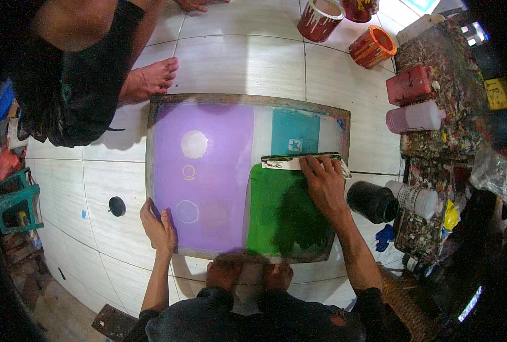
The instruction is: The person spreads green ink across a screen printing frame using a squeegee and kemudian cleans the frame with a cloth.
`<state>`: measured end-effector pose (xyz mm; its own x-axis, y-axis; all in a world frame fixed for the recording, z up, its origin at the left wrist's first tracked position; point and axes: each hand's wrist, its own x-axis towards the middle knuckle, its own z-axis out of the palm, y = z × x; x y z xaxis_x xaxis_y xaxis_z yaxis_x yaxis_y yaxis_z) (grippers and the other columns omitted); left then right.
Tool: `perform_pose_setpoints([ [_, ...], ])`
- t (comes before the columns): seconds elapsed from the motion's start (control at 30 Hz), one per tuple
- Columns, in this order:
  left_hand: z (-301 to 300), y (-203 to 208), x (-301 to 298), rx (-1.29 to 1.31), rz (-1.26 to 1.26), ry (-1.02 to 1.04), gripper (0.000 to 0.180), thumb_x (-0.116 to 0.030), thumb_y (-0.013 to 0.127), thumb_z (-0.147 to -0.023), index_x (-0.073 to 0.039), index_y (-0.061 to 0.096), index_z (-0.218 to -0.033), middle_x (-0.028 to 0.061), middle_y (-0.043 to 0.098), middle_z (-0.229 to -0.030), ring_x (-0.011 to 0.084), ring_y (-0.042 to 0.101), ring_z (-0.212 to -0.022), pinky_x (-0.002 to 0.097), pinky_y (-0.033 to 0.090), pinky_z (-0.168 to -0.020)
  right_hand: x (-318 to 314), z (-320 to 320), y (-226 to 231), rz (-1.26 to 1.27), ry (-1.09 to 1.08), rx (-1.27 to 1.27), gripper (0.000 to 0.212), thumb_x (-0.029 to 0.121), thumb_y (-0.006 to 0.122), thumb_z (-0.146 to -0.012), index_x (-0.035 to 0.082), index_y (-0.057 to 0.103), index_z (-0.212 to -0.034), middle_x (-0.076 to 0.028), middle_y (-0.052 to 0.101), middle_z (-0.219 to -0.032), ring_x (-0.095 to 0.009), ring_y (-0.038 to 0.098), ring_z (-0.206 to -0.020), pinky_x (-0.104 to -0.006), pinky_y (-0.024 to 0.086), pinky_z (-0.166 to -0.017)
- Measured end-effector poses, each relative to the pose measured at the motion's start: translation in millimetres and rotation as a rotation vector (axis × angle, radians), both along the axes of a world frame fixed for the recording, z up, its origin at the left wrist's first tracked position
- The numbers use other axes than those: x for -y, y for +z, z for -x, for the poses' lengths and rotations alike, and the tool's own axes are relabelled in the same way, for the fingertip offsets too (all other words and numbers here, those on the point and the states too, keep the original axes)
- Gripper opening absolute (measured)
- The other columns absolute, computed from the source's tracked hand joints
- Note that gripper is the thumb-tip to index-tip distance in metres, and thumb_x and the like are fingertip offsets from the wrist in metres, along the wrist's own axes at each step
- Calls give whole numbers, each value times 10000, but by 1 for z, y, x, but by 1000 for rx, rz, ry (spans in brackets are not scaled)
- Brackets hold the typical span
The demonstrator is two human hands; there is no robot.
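A screen printing frame [149, 142] lies flat on the tiled floor before me. Its mesh has a large purple area with pale round designs, a teal patch at the upper right with a small star design, and a green area at the lower right. My right hand [324, 176] grips a long, pale squeegee [282, 162] with dark smears, resting across the mesh at the top of the green area. My left hand [160, 227] holds the frame's left edge near its lower corner, thumb on the mesh side. My feet stand at the near edge.
Another person's bare foot [151, 80] is close to the frame's far left corner. Paint-streaked buckets [373, 47] stand at the far right. A black jar [372, 202] and a white bottle [416, 198] lie on the right. A black lid [116, 206] and green stool [17, 196] are left.
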<state>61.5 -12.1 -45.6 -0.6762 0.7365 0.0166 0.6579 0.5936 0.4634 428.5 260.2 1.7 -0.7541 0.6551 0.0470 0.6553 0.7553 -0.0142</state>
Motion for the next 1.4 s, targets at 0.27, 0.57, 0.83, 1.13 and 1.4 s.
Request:
perform_pose_setpoints([
  [0.27,0,0,0,-26,3,-8,633,-447,451,-1070,67,403,-1435,288,475,-1398,438,464,-1300,517,357,-1116,-4,5,7,42,-4,10,374,78,609,-861,64,677,-1228,-80,660,-1215,-261,598,-1103,-435,452,-931],
  [0.57,1,2,0,-34,-13,-25,600,-407,467,-1069,64,403,-1436,291,479,-1394,442,467,-1293,513,364,-1109,12,4,13,163,-2,83,319,89,596,-873,85,695,-1176,-69,677,-1162,-266,598,-1089,-469,445,-953],
  [0.83,1,1,1,-11,-48,-28,552,-336,495,-1063,64,411,-1434,280,496,-1385,436,476,-1291,519,368,-1108,83,-18,10,209,33,106,358,108,592,-862,99,683,-1208,-62,665,-1197,-267,585,-1076,-477,447,-905],
  [1.13,1,2,1,-5,-49,-22,531,-316,510,-1056,64,437,-1420,283,506,-1371,437,483,-1286,506,385,-1096,222,-50,37,472,42,166,365,177,658,-850,80,665,-1202,-118,639,-1106,-302,588,-1078,-502,460,-891],
  [1.4,13,0,12,49,-117,-145,567,-319,492,-1073,72,392,-1471,274,471,-1413,423,474,-1296,498,375,-1108,198,-117,55,773,-606,-182,329,221,597,-929,-17,659,-1148,-242,576,-1179,-413,560,-1110,-495,474,-947],
])
